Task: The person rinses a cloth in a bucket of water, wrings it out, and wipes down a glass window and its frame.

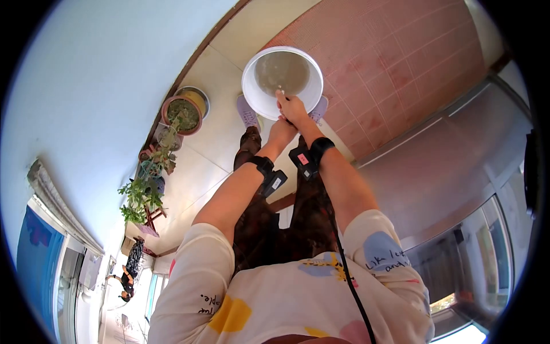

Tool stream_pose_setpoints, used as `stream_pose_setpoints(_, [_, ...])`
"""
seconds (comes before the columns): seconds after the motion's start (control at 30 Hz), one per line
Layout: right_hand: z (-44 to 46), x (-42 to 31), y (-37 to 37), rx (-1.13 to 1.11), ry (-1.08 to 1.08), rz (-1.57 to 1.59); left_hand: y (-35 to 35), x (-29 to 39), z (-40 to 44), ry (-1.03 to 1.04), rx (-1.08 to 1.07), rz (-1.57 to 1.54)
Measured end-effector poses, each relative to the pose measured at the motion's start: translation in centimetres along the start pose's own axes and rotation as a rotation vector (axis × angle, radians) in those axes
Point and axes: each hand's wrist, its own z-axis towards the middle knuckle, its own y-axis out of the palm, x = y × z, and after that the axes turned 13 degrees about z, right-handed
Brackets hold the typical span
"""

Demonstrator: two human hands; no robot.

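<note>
A white bucket (252,86) stands on the floor by my shoes, with cloudy greyish liquid in it. My right hand (292,108) is over the bucket's near rim, its fingers closed and pointing inward; whatever they may pinch is too small to make out. Close against it, just below and to the left, is my left hand (282,131), its fingers curled and mostly hidden behind the right hand and wrist. Each wrist wears a black strap with a small box.
Potted plants (182,114) line the wall on the left. Red tiles (395,74) cover the floor at the upper right, beside a shiny metal surface (435,166). Another person (130,272) is far off at the lower left.
</note>
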Motion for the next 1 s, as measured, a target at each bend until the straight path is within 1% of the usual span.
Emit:
stream_pose_setpoints(0.03, [-0.7,-0.4,0.1,0.023,-0.047,-0.069,-0.4,0.7,-1.1,-0.007,-0.011,0.017])
stream_pose_setpoints(0.07, [-1.5,-0.8,0.1,0.020,-0.066,-0.068,-0.9,1.3,-2.5,-0.018,-0.023,0.033])
stream_pose_setpoints(0.13, [-2.8,-1.7,0.2,0.047,-0.112,-0.175,-1.9,2.4,-4.7,0.010,0.040,0.062])
stream_pose_setpoints(0.2, [-4.4,-2.7,0.3,0.047,-0.135,-0.185,-1.9,2.6,-6.0,0.119,0.220,0.169])
stream_pose_setpoints(0.27, [-5.8,-3.2,0.4,0.038,-0.167,-0.197,-2.7,3.6,-7.9,0.114,0.251,0.155])
stream_pose_setpoints(0.3, [-6.7,-3.1,0.3,0.018,-0.195,-0.147,-3.0,3.9,-9.0,0.104,0.257,0.137])
stream_pose_setpoints(0.33, [-7.1,-3.2,0.5,-0.019,-0.235,-0.102,-3.1,4.0,-9.7,0.101,0.310,0.136])
stream_pose_setpoints(0.37, [-7.1,-3.1,0.5,-0.094,-0.179,0.045,-3.6,3.8,-10.2,0.099,0.240,0.117])
stream_pose_setpoints(0.4, [-8.7,-3.9,0.1,-0.187,-0.051,0.305,-4.6,3.9,-11.2,0.100,0.170,0.096])
stream_pose_setpoints(0.43, [-10.8,-5.6,0.0,-0.274,-0.085,0.349,-7.8,6.7,-14.7,-0.085,-0.034,-0.089])
stream_pose_setpoints(0.47, [-12.6,-6.9,1.0,-0.275,-0.107,0.328,-8.7,5.7,-16.1,0.009,0.010,-0.238])
stream_pose_setpoints(0.53, [-14.6,-9.0,-0.2,-0.404,-0.049,0.217,-9.0,4.8,-17.1,0.250,0.121,-0.374])
stream_pose_setpoints(0.6, [-15.4,-8.5,-0.1,-0.305,-0.158,0.146,-11.9,6.2,-21.9,0.147,-0.056,-0.439])
stream_pose_setpoints(0.63, [-21.6,-12.5,-0.2,-0.254,0.021,0.099,-11.5,5.5,-22.3,0.158,-0.032,-0.449])
stream_pose_setpoints(0.67, [-21.8,-12.4,-0.1,-0.263,0.004,0.087,-10.8,4.0,-21.6,0.173,0.001,-0.616])
stream_pose_setpoints(0.7, [-21.3,-11.0,0.4,-0.340,-0.028,0.129,-10.2,1.9,-20.9,0.189,0.019,-0.784])
stream_pose_setpoints(0.73, [-21.8,-10.9,-0.2,-0.420,-0.065,0.174,-10.2,1.9,-21.6,0.204,0.029,-0.785])
stream_pose_setpoints(0.77, [-21.9,-10.6,-0.4,-0.448,-0.058,0.190,-10.2,1.5,-22.1,0.206,0.021,-0.811])
stream_pose_setpoints(0.8, [-23.2,-10.6,-0.7,-0.440,-0.070,0.180,-9.7,1.2,-22.8,0.207,0.002,-0.841])
stream_pose_setpoints(0.83, [-24.3,-10.5,-0.6,-0.436,-0.113,0.187,-9.4,0.4,-23.3,0.287,-0.023,-0.904])
stream_pose_setpoints(0.87, [-25.3,-10.4,-0.3,-0.431,-0.163,0.204,-9.1,-0.3,-23.8,0.305,-0.025,-0.891])
stream_pose_setpoints(0.9, [-27.1,-10.3,-0.6,-0.412,-0.187,0.242,-8.8,-0.2,-24.6,0.276,-0.011,-0.995])
stream_pose_setpoints(0.93, [-27.2,-9.4,0.4,-0.404,-0.211,0.313,-8.8,-1.6,-24.1,0.247,-0.003,-1.093])
stream_pose_setpoints(1.0, [-29.2,-8.7,0.2,-0.375,-0.313,0.312,-8.2,-1.7,-24.4,0.141,0.012,-1.178])
